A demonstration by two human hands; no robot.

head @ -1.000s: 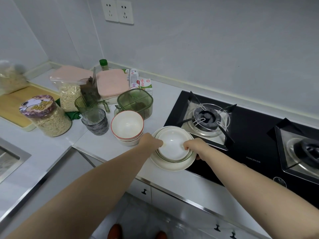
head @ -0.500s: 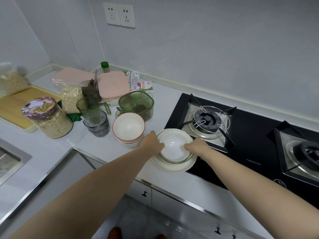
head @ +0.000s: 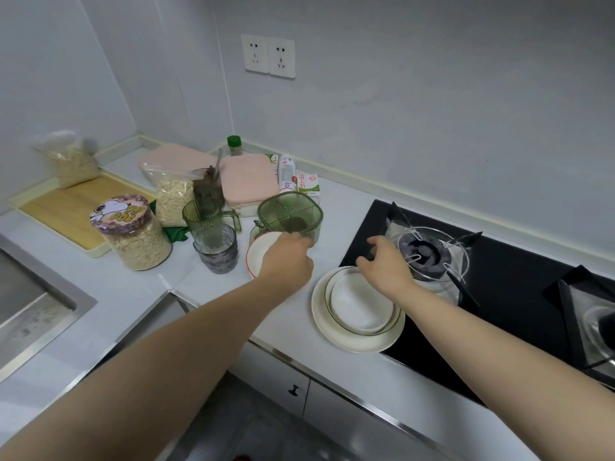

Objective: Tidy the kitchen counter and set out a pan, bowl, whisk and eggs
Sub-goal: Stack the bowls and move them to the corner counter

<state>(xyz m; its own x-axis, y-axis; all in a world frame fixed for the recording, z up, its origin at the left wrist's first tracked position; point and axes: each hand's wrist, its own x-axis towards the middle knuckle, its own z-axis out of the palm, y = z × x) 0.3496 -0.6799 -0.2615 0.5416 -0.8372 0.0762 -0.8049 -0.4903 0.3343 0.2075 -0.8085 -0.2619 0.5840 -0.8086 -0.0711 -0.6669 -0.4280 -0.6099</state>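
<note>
A stack of white plates (head: pixel 356 342) with a shallow white dish (head: pixel 361 304) on top lies on the counter, overlapping the black hob's left edge. My right hand (head: pixel 386 266) hovers over the stack's far rim, fingers loosely curled, holding nothing. My left hand (head: pixel 286 261) is over the right side of a stack of red-rimmed white bowls (head: pixel 261 256). Its fingers are hidden behind the back of the hand, so its hold on the bowls is unclear. No pan, whisk or eggs are in view.
A green lidded container (head: pixel 289 212) stands right behind the bowls. Further left are a grey glass (head: pixel 216 252), a green mug (head: pixel 204 221), an oat jar (head: pixel 134 237), oat bags, pink boxes (head: pixel 249 181), a cutting board (head: pixel 66 204) and a sink (head: pixel 30 294). The gas hob (head: pixel 509 294) lies right.
Both hands have let go of the plate stack. My left hand moved left and back onto the red-rimmed bowls; my right hand lifted towards the stack's far rim.
</note>
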